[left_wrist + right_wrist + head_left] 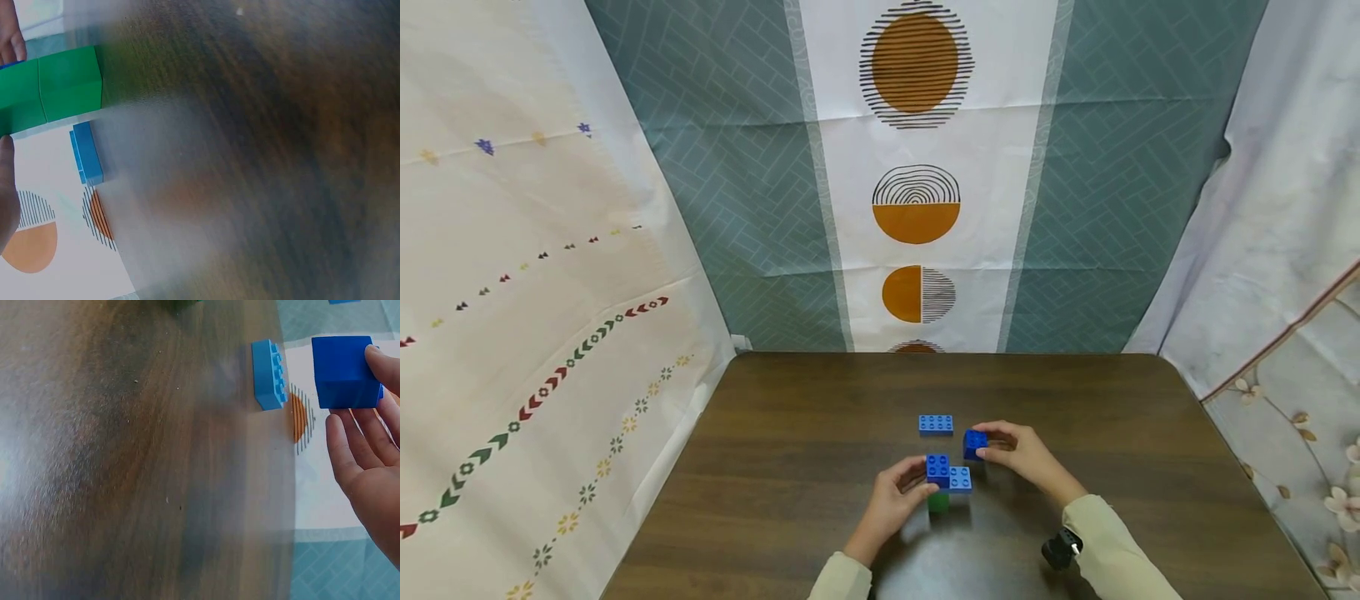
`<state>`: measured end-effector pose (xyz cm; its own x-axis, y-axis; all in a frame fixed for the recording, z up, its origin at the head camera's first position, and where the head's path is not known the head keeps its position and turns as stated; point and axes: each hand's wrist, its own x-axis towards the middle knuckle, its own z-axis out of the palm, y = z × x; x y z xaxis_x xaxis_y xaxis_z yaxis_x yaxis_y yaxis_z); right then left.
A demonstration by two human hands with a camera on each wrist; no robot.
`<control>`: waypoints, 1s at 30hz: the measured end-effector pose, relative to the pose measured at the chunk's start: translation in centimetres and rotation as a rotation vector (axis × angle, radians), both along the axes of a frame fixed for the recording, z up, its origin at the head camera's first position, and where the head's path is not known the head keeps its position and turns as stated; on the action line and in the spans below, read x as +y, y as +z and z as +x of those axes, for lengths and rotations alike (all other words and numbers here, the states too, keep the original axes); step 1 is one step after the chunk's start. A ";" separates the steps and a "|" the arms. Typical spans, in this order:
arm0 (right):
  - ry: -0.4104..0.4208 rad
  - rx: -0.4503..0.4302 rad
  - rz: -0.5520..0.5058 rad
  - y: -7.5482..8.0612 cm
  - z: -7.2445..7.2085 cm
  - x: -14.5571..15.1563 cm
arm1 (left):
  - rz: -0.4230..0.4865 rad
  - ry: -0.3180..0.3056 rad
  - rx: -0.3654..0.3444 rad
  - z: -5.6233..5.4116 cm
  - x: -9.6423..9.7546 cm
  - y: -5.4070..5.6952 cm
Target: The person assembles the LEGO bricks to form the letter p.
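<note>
My left hand (895, 500) grips the left side of a small stack. On top of it sits a dark blue brick (937, 468), above a light blue brick (961, 479) that juts out to the right, with green bricks (938, 502) lowest. Two green blocks (70, 84) show large in the left wrist view, a fingertip against them. My right hand (1015, 450) pinches another dark blue brick (974, 445) between thumb and fingers, right of the stack and apart from it. In the right wrist view this dark blue brick (345, 372) hangs above the table.
Behind the stack, a loose light blue brick (936, 425) lies on the brown wooden table (820, 392). Patterned cloths (917, 183) hang at the table's back and sides. A black device (1060, 550) is strapped at my right wrist.
</note>
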<state>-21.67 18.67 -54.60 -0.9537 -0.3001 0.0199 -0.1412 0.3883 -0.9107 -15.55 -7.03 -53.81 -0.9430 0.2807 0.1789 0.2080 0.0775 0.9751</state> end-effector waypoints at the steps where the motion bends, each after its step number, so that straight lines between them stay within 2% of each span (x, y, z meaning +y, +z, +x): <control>1: 0.008 0.002 0.003 0.2 0.1 0.0 | 0.000 -0.002 0.004 0.0 0.0 0.0; 16: 0.063 0.031 -0.065 3.0 2.0 0.0 | 0.018 -0.005 0.005 0.1 0.0 0.2; 21: 0.108 0.067 -0.072 3.2 2.3 -0.1 | 0.009 -0.003 -0.010 0.1 0.0 0.2; 27: 0.149 0.061 -0.075 3.1 2.8 0.0 | -0.012 0.001 -0.046 0.0 -0.1 0.1; 30: 0.164 0.066 -0.085 3.1 2.9 0.0 | -0.018 -0.004 -0.033 0.0 -0.1 0.1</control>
<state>-18.74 18.72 -51.52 -0.8880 -0.4458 0.1130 -0.2569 0.2770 -0.9259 -15.53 -7.12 -53.68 -0.9472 0.2871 0.1429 0.1765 0.0946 0.9797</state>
